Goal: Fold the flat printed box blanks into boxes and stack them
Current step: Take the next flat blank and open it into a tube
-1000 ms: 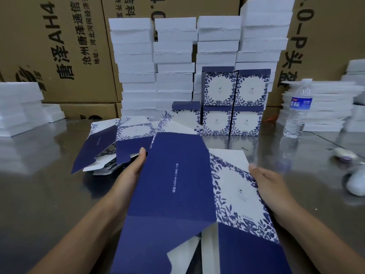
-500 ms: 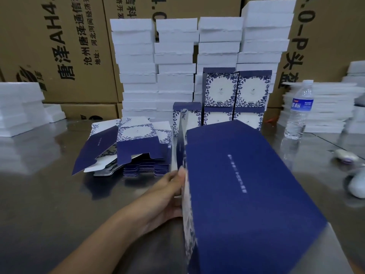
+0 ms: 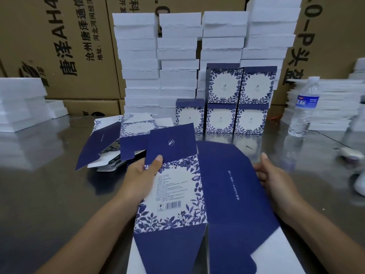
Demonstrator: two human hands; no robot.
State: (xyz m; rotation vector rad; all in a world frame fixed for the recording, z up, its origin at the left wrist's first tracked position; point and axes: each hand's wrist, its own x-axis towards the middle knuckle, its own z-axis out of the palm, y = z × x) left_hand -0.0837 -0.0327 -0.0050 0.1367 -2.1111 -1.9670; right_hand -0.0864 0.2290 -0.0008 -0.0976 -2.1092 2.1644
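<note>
**Spotter:** Where is the box blank [image 3: 197, 194] from where you sit?

**Operator:** Dead ahead and close to my body, held between both hands over the table [image 3: 39, 194]. Its long axis runs away from me toward the folded boxes [image 3: 237, 99]. The floral barcode panel is on the left and the plain navy panel on the right, with a crease between them.

**Spotter:** And the hands?

**Operator:** My left hand [image 3: 142, 175] pinches the left edge, thumb on top where the navy flap meets the floral panel. Its fingers are underneath, out of sight. My right hand [image 3: 276, 178] grips the outer edge of the navy panel. They sit roughly level, one on each side of the crease.

**Spotter:** So which hand leads?

**Operator:** Neither is nearer, as I judge it. The move turns on that crease lying lengthwise between them. Pushing the two edges toward each other should raise the panels into a tube. The end flaps point toward me and away, so I'd leave them for afterwards.

**Spotter:** And the stack?

**Operator:** Straight past the blank, well apart from my hands. The pile of flat blanks [image 3: 118, 143] lies ahead-left, nearer the left hand.
</note>
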